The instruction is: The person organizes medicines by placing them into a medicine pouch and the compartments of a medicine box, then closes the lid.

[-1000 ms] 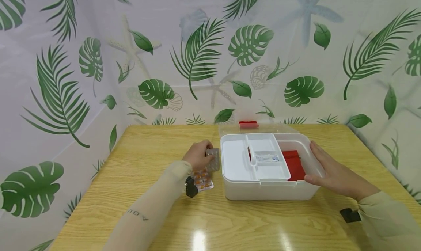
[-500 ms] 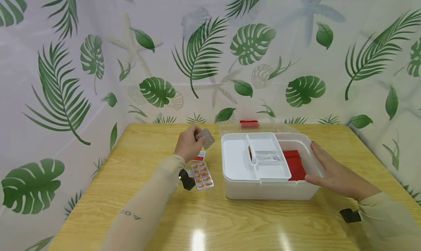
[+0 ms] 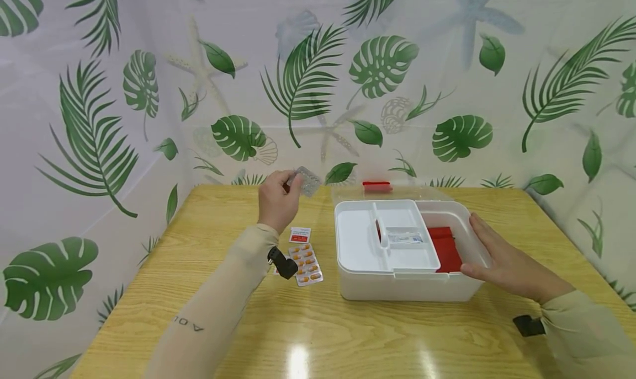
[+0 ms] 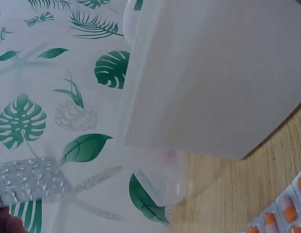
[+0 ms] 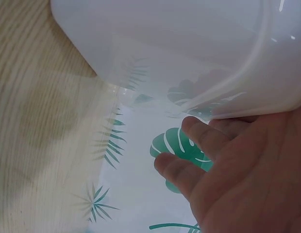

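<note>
My left hand (image 3: 279,201) pinches a silver blister pack (image 3: 308,181) between thumb and fingers, raised above the far part of the table. In the left wrist view the blister pack (image 4: 31,180) shows clear bubbles at the left edge. My right hand (image 3: 507,263) rests against the right end of a translucent white storage box (image 3: 407,289), fingers extended along its outside and thumb at the front corner. A white divided tray (image 3: 355,238) with a handle sits in the box's left part. Below the left hand lie a blister pack of orange capsules (image 3: 308,266) and a red-and-white packet (image 3: 300,235).
Inside the box, right of the tray, is a red item (image 3: 444,251). The tray carries a small clear packet (image 3: 404,238). Behind the box lies its clear lid (image 3: 417,193) with a red latch (image 3: 376,186). A leaf-patterned cloth (image 3: 318,92) hangs beyond the wooden table (image 3: 238,324).
My left hand has lifted the silver blister pack from beside the box, up and to the left, uncovering the capsule pack and the red-and-white packet. The right hand has stayed put.
</note>
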`<state>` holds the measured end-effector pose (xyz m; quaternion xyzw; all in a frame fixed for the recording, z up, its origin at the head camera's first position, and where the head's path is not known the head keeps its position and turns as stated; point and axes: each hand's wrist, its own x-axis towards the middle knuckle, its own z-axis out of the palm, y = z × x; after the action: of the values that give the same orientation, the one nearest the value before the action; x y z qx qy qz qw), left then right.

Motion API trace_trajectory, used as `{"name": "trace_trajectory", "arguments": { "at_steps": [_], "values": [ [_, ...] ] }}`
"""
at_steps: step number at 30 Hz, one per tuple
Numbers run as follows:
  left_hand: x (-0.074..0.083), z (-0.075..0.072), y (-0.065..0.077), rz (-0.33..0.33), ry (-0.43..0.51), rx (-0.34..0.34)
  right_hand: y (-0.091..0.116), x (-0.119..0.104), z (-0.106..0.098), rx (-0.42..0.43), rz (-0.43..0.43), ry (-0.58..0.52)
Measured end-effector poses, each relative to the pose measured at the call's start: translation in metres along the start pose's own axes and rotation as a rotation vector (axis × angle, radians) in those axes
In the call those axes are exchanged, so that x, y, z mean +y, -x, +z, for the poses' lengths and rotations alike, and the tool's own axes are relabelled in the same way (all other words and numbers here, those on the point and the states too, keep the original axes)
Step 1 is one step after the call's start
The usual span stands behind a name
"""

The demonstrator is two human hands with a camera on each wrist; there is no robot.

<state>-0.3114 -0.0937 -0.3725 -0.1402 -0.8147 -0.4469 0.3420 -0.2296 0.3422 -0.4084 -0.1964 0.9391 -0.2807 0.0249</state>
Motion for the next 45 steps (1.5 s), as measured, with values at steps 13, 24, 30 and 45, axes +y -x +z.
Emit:
{"name": "trace_trajectory", "arguments": {
  "at_steps": [13,24,30,45],
  "values": [
    [0.044,0.008,0.001,-0.125,0.215,-0.123,0.0,0.001,0.001,0.008,0.019,0.017],
    [0.069,0.032,0.005,-0.096,0.225,-0.234,0.0,0.004,0.002,0.011,0.014,0.009],
    [0.077,0.052,0.006,-0.132,0.174,-0.27,0.0,0.004,0.002,0.015,0.015,0.013],
    [0.083,0.092,0.007,-0.415,0.127,-0.409,0.0,0.005,0.003,0.031,0.011,0.008]
  ]
}}
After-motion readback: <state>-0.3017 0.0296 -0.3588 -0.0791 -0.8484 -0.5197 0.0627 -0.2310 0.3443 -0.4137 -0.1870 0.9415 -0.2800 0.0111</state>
